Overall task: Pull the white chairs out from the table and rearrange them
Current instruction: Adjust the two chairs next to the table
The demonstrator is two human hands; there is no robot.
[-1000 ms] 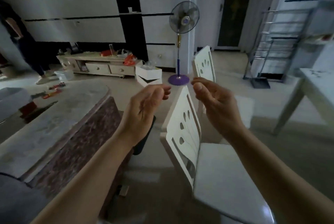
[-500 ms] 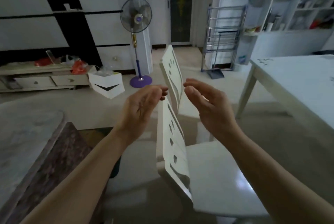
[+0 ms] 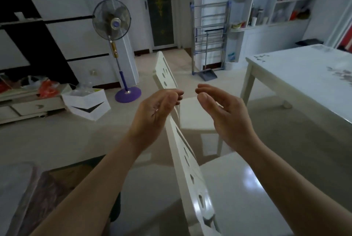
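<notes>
Two white chairs stand in a row on the tiled floor, backs to the left. The near chair (image 3: 224, 193) fills the lower middle, its pierced backrest running up between my forearms. The far chair (image 3: 192, 111) stands just beyond my hands. Both hands hover in the air above the near chair's backrest top and hold nothing. My left hand (image 3: 154, 110) has loosely curled fingers, palm facing right. My right hand (image 3: 222, 113) mirrors it, fingers relaxed. The white dining table (image 3: 297, 83) is at the right, apart from both chairs.
A stone-topped table (image 3: 17, 188) fills the lower left corner. A standing fan (image 3: 114, 26) and a white box (image 3: 86, 102) are on the floor at the back left. A metal drying rack (image 3: 209, 37) leans by the wall shelves.
The view has swung to the right, bringing the white dining table and shelves into sight. Both hands stay raised and empty above the near chair's backrest.
</notes>
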